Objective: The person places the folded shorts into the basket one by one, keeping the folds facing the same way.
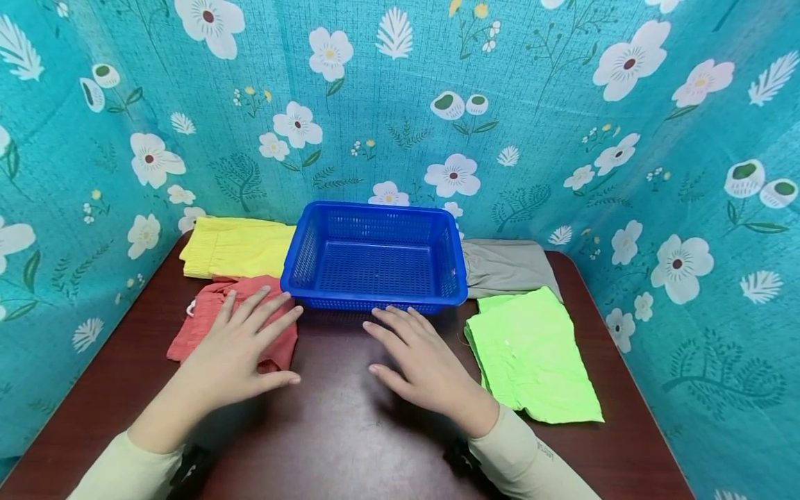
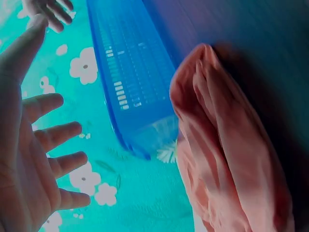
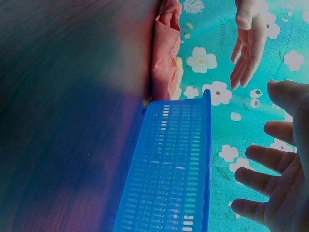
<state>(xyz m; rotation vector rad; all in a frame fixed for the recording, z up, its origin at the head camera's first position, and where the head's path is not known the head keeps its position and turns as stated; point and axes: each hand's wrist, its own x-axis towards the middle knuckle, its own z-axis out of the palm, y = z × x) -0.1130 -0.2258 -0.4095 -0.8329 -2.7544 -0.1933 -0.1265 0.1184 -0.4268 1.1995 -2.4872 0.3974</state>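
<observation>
Load: no cloth in the basket (image 1: pixel 375 267), bare mesh floor showing. My read: loading is at zero, if the basket is where things go.
Cloths: four, all on the table (image 1: pixel 350 423), all outside the basket. Yellow cloth (image 1: pixel 240 248) and red cloth (image 1: pixel 201 326) to its left, gray cloth (image 1: pixel 509 267) and green cloth (image 1: pixel 531 354) to its right. They look folded, so I'd count folding as done and any moving as left.
Left hand (image 1: pixel 234 354): fingers straight and spread, holds nothing. In the air above the red cloth, gap visible in the wrist view.
Right hand (image 1: pixel 425 357): fingers extended and parted, nothing held. Over the table, just in front of the basket, apart from it.
Stage: reads as between grips; start or pause, can't tell.
Basket spot: mid-table, far side, near the curtain (image 1: pixel 400 132).
Basket axis: long axis runs left-right, roughly along the back curtain. Sits upright, mouth up, one long wall facing the hands.
Yellow axis: left-right, gathered end to the left, other end at the basket.
Gray axis: left-right, left end beside the basket's right wall.
Green axis: near to far, slanted, far end leaning left.
Red axis: can't tell, hand covers part; white cord (image 1: pixel 190 307) at its left edge.
</observation>
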